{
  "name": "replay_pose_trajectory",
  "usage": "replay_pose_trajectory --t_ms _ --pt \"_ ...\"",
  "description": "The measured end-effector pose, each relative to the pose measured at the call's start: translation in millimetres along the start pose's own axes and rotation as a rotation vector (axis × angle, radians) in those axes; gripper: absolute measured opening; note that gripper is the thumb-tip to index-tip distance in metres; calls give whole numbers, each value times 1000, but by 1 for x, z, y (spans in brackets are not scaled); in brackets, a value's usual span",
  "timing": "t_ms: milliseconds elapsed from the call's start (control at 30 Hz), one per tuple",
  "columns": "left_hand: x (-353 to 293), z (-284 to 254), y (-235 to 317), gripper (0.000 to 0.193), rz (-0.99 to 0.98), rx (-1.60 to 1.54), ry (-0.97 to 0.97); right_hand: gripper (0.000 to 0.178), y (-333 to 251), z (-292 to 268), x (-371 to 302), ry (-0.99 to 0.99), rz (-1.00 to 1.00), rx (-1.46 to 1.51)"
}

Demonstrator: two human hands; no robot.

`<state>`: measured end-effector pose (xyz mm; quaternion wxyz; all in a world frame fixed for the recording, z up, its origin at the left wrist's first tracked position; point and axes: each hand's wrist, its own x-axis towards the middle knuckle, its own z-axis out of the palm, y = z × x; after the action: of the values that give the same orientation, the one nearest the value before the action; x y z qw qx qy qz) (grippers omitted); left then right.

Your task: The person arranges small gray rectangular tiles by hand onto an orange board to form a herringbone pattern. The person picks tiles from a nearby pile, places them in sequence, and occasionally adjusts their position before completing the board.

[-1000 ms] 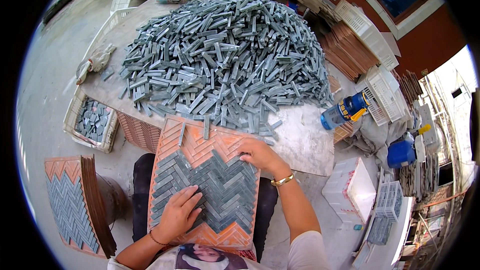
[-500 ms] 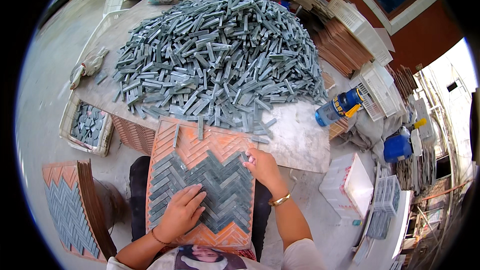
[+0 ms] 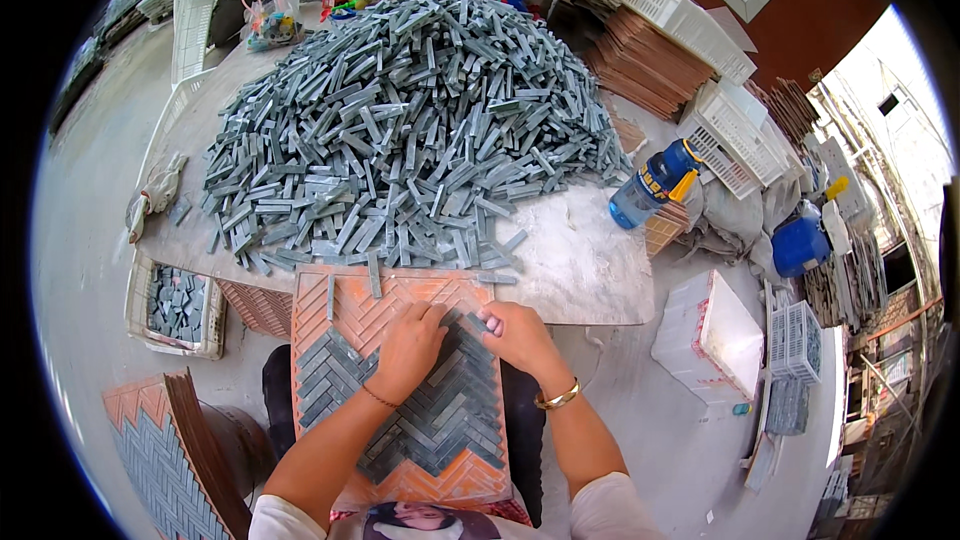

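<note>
An orange herringbone-grooved mould board (image 3: 400,485) rests across my lap, its far edge at the table. Dark grey stone strips (image 3: 440,418) fill the zigzag grooves over its middle. My left hand (image 3: 408,348) is over the board's upper middle, its fingers bent and close together; what its fingertips hold, if anything, is hidden. Just right of it, my right hand (image 3: 522,342) pinches the end of a short grey stone strip (image 3: 474,322) above the upper right of the pattern. Two loose strips (image 3: 374,276) lie near the board's far edge.
A large heap of grey stone strips (image 3: 410,130) covers the table (image 3: 575,270). A blue water bottle (image 3: 652,185) stands at its right. Filled boards (image 3: 165,440) are stacked at lower left, below a white basket of stone pieces (image 3: 178,305). A white foam box (image 3: 705,340) sits right.
My left hand has moved up from the middle of the pattern to its upper edge, near my right hand. My right hand stays at the upper right. The view has shifted slightly.
</note>
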<state>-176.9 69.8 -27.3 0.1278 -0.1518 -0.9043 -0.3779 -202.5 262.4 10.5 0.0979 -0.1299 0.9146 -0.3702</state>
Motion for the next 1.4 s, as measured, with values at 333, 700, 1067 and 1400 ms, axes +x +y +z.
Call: replay_pose_trajectory --t_ms 333,700,1067,1400 --pt "9 4 4 33 -36 17 -52 22 7 17 -2 75 -124 -148" --pt "12 -2 -14 21 178 56 -118 26 0 16 -2 98 -47 -63" --pt "-36 -22 10 42 139 164 -101 15 11 24 -3 100 42 78" --pt "-58 -7 12 61 112 307 -178 18 10 30 -3 218 -49 -13"
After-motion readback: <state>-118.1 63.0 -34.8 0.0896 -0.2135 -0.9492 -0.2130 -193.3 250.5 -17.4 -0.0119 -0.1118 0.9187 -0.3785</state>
